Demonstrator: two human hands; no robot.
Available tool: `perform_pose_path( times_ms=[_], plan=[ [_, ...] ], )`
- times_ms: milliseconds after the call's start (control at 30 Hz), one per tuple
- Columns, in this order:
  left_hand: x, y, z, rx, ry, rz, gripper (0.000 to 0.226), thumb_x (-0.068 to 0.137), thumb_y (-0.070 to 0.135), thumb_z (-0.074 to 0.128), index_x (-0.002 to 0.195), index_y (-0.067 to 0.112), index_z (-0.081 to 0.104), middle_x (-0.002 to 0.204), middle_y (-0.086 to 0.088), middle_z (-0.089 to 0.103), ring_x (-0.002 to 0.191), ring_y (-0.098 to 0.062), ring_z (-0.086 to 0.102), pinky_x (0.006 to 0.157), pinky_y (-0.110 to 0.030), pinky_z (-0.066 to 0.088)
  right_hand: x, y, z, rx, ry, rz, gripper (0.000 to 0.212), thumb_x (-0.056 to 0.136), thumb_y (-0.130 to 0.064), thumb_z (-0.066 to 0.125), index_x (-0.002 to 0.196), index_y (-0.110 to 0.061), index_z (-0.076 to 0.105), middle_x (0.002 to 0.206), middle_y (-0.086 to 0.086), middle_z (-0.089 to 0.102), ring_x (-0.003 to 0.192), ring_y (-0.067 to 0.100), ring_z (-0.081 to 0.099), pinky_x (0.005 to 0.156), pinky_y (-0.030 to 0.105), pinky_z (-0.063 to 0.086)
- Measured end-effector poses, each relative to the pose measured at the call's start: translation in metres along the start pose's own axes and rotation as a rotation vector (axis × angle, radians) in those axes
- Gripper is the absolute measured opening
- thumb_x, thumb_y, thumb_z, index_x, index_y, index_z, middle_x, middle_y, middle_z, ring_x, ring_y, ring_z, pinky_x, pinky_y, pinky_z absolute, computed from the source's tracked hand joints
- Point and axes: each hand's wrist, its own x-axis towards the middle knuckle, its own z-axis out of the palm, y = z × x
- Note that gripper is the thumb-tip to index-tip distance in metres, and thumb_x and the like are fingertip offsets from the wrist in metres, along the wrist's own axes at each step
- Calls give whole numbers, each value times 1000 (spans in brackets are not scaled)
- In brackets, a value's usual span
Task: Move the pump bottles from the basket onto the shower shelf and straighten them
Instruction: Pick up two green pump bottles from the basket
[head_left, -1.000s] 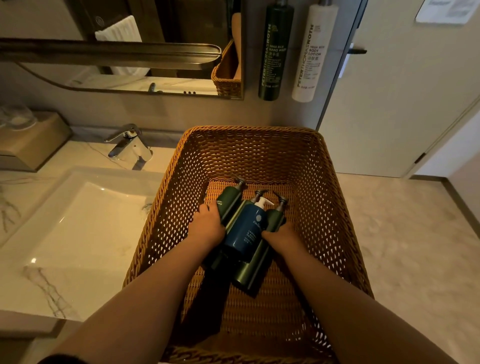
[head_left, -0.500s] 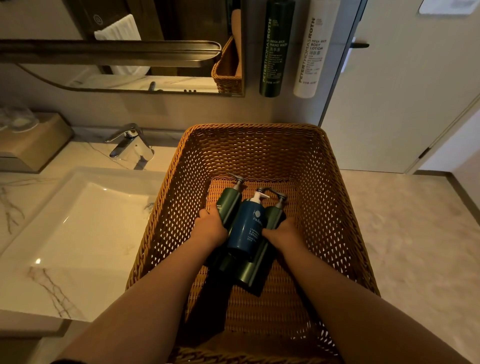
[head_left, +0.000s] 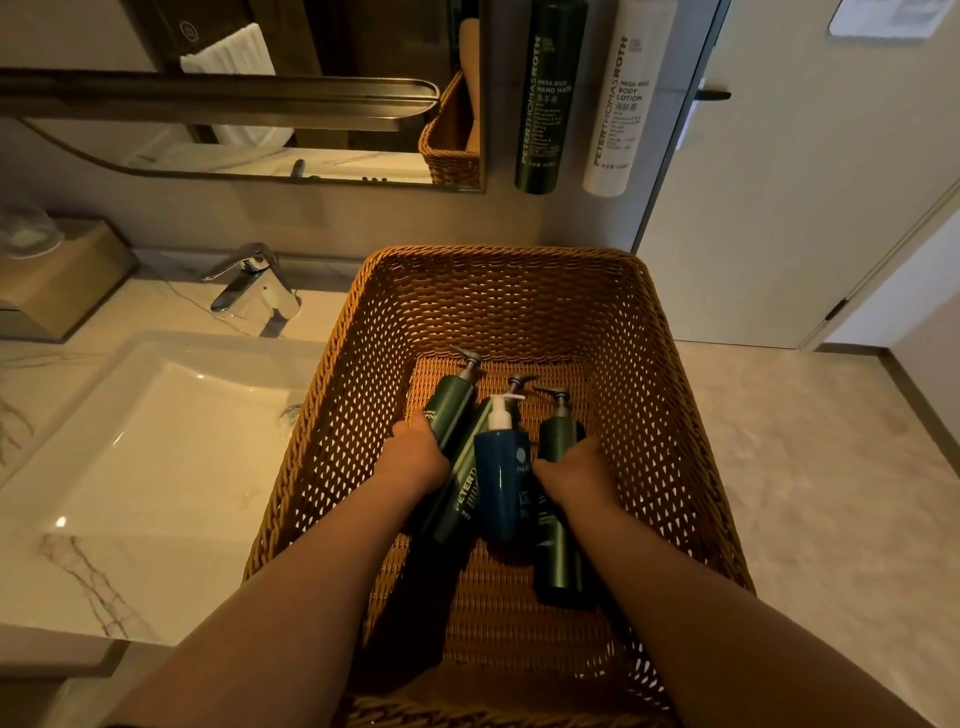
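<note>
Inside a deep brown wicker basket (head_left: 670, 395) lie several pump bottles. A dark green bottle (head_left: 451, 410) is at the left, and my left hand (head_left: 415, 457) grips its side. Another green bottle (head_left: 464, 491) lies under a blue bottle (head_left: 501, 480) with a white pump. At the right lies a third green bottle (head_left: 555, 551), and my right hand (head_left: 574, 475) is closed on its upper part. Both hands press the group from the two sides. No shower shelf is in view.
The basket stands at the right end of a marble counter with a white sink (head_left: 156, 447) and a chrome tap (head_left: 249, 283). A dark wall bottle (head_left: 543, 98) and a white wall bottle (head_left: 621, 98) hang above it beside a mirror (head_left: 260, 130). A tissue box (head_left: 62, 275) sits far left.
The right green bottle has swung away from the blue one and lies straighter. Both hands have shifted slightly on the bottles, and the group has spread apart.
</note>
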Motion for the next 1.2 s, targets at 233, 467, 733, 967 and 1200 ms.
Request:
perform_pose_path(
  times_ms=[233, 467, 733, 967, 1200],
  plan=[
    [3, -2, 2, -26, 7, -48, 76, 89, 24, 58, 146, 8, 9, 135, -22, 35, 117, -37, 48, 97, -43, 42, -2, 1, -1, -191, 22, -19, 65, 85, -29, 61, 135, -6, 25, 128, 18, 47, 110, 35, 53, 87, 50, 50],
    [0, 1, 0, -84, 31, -29, 65, 89, 19, 60, 139, 5, 21, 131, -23, 38, 113, -38, 50, 95, -44, 43, -7, -2, -5, -229, 27, -40, 61, 87, -28, 60, 134, -5, 28, 126, 18, 50, 106, 33, 56, 85, 47, 52],
    [-9, 12, -11, -128, 162, 104, 64, 84, 18, 65, 134, 4, 27, 123, -21, 43, 103, -34, 55, 88, -42, 48, -11, -12, -16, -162, 125, -155, 64, 86, -31, 60, 134, -4, 28, 125, 19, 51, 107, 34, 56, 85, 47, 52],
    [-22, 24, -33, -311, 222, 169, 56, 84, 18, 67, 129, 6, 36, 119, -17, 45, 98, -30, 56, 83, -40, 51, -25, -26, -31, -47, 252, -369, 68, 82, -31, 64, 136, -9, 29, 122, 14, 52, 105, 28, 55, 85, 46, 52],
    [-38, 38, -51, -482, 207, 338, 60, 80, 22, 70, 131, 12, 41, 122, -11, 53, 106, -25, 55, 92, -45, 48, -42, -42, -47, 40, 245, -543, 62, 82, -32, 63, 133, -16, 34, 117, 8, 55, 103, 22, 55, 87, 44, 51]
  ],
)
